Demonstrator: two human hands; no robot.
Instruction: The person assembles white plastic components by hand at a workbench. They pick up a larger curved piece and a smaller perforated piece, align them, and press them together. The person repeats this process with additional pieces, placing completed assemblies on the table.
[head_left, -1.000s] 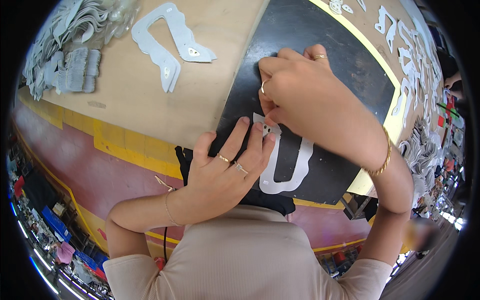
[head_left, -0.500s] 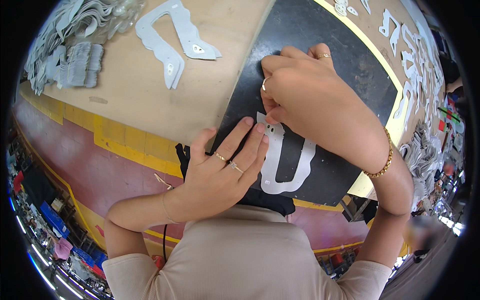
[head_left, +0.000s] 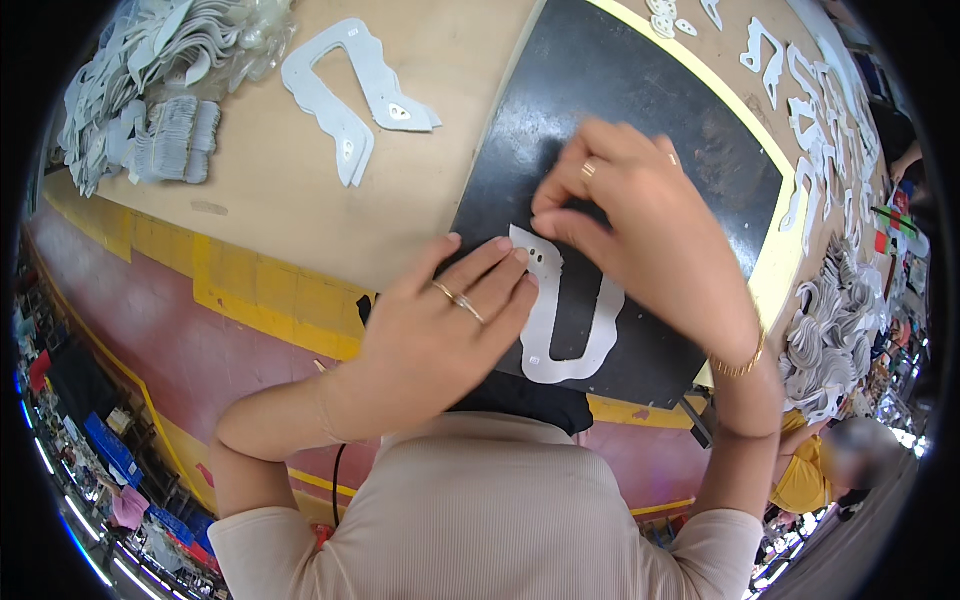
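A light grey U-shaped cut piece (head_left: pixel 543 315) with wavy edges, like a shoe upper panel, lies flat on a black mat (head_left: pixel 640 90). Small dark holes show near its pointed upper end. My left hand (head_left: pixel 430 315) has its fingers stretched out, their tips resting on the left edge of that piece. Just above the pointed end is my right hand (head_left: pixel 635 215), thumb and fingers brought together and slightly blurred. Whatever they may pinch is hidden.
Similar grey pieces (head_left: pixel 375 75) with white patches lie on the tan table (head_left: pixel 440 60). Bundled grey pieces (head_left: pixel 180 140) are heaped at the far left. More cut pieces (head_left: pixel 765 60) and a stack (head_left: pixel 825 320) line the right side. A person in yellow (head_left: pixel 800 470) is at lower right.
My right hand has drawn back from the mat above the piece, its fingers turned and now near the pointed end. My left hand stays on the piece, its thumb closer to the fingers.
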